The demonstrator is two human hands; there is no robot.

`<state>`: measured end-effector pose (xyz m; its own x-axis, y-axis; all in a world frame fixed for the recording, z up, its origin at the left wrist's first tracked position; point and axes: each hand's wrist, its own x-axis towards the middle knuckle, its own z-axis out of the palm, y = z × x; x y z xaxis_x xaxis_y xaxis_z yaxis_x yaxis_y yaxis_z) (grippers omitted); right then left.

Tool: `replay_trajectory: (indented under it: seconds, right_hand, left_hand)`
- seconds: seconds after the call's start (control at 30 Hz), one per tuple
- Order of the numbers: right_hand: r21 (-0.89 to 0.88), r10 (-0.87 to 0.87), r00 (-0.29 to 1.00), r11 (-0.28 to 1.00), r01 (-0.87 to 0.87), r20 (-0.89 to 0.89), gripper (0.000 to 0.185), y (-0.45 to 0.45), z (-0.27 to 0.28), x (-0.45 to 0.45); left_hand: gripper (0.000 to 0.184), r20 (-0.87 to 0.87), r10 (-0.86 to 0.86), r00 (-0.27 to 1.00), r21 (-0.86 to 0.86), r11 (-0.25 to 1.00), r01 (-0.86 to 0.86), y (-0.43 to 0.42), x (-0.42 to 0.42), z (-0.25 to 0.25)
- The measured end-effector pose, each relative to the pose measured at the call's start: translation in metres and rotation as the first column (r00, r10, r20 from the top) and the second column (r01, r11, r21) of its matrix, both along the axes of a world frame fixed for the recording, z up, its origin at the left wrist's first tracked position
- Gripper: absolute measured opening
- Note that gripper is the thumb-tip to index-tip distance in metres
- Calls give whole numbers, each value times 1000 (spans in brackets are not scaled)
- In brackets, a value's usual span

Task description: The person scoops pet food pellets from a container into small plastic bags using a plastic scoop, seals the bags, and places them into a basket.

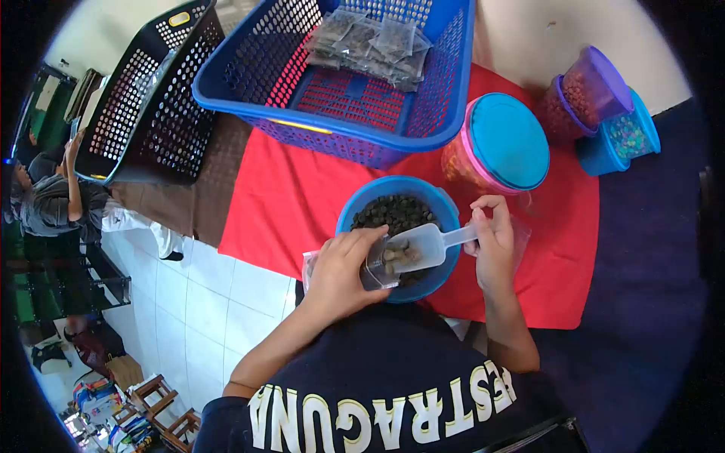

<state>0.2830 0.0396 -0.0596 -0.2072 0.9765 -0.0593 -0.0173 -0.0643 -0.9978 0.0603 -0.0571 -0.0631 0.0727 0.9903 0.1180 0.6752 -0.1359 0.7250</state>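
Note:
My left hand (340, 272) is wrapped round a small clear plastic bag (379, 276) over a blue bowl (451, 223). The bag's mouth faces right. In my right hand (495, 245) is the handle of a translucent white scoop (428, 248), its front end at the bag's mouth. Brownish pellets (398, 258) sit at the scoop's tip. Dark pellets (393, 211) fill much of the bowl below. Some clear plastic (521, 240) shows beside my right wrist; I cannot tell whether the hand touches it.
Behind the bowl stands a blue basket (332, 124) with several filled packets (370, 47). A tub with a blue lid (510, 141) is to the right, on red cloth (559, 257). Farther off are stacked tubs (593, 87), a black basket (151, 106) and another person (60, 200).

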Motion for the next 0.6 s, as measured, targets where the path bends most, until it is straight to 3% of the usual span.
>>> replay_trajectory:
  seconds: [0.03,0.1,0.13,0.23,0.6]
  right_hand:
    - [14,-1,1000,1000,1,1,8,3,4,2]
    - [-180,-16,986,984,-14,-164,7,4,11,10]
    - [-90,-1,998,996,-5,-70,8,5,9,13]
    - [-107,31,999,994,-33,-22,8,6,14,17]
    - [-143,23,988,989,-45,-154,10,16,-8,13]
  left_hand:
    - [79,1,-1,1000,14,1000,1,2,1,2]
    - [81,21,15,1000,-6,1000,-15,0,2,5]
    - [81,19,22,1000,-6,1000,-22,0,2,7]
    - [81,-4,22,1000,-23,999,-22,3,6,6]
    - [75,-94,-88,992,-82,993,80,35,4,10]
